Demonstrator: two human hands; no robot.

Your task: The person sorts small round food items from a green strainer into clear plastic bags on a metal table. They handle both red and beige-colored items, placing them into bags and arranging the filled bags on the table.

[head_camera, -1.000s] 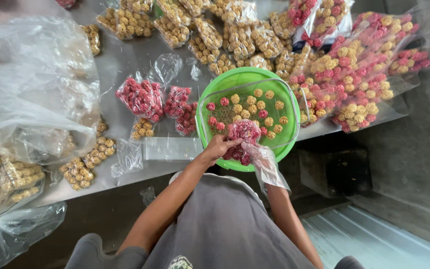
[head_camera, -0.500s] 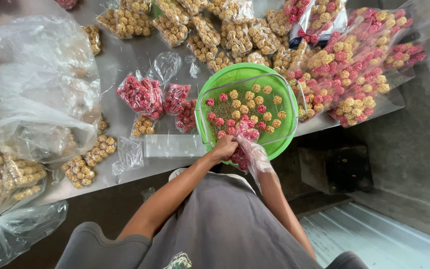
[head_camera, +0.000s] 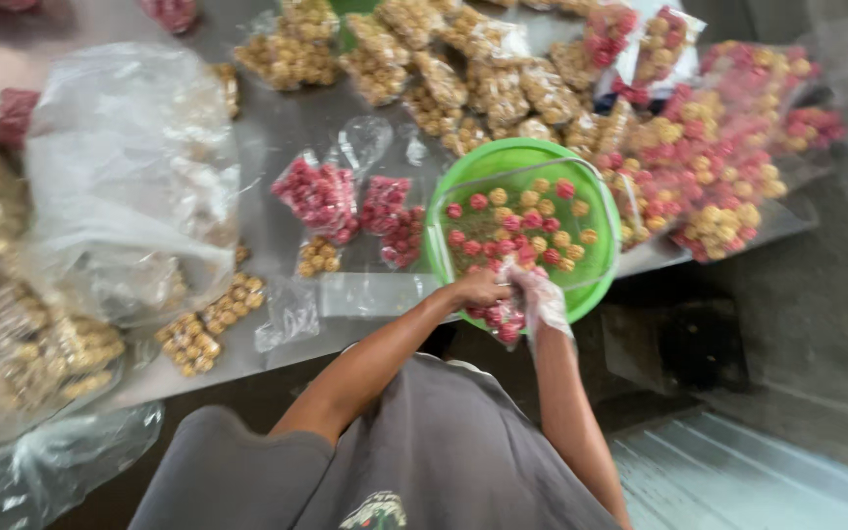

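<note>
Grey metal tabletop (head_camera: 277,128) spreads ahead of both hands, carrying heaps of filled clear packets of yellow and red balls (head_camera: 728,167) beyond and to the right, and a large crumpled clear plastic sack (head_camera: 130,177) well off to the left. Round green plastic basin (head_camera: 488,162), loose red and yellow balls inside, sits just beyond the hands, its near rim under them. Small clear plastic bag part-filled with red balls (head_camera: 504,316) hangs at that near rim, between the hands. Left hand (head_camera: 480,288) closed on the bag's top; right hand (head_camera: 540,292), in a thin clear glove, pinched on the mouth beside it. Blurred, so fingers not separable. Bag's long axis roughly vertical, mouth up toward the hands, filled end down. Judgement: keep the mouth gathered tight and the bag over the basin so stray balls drop back in.
</note>
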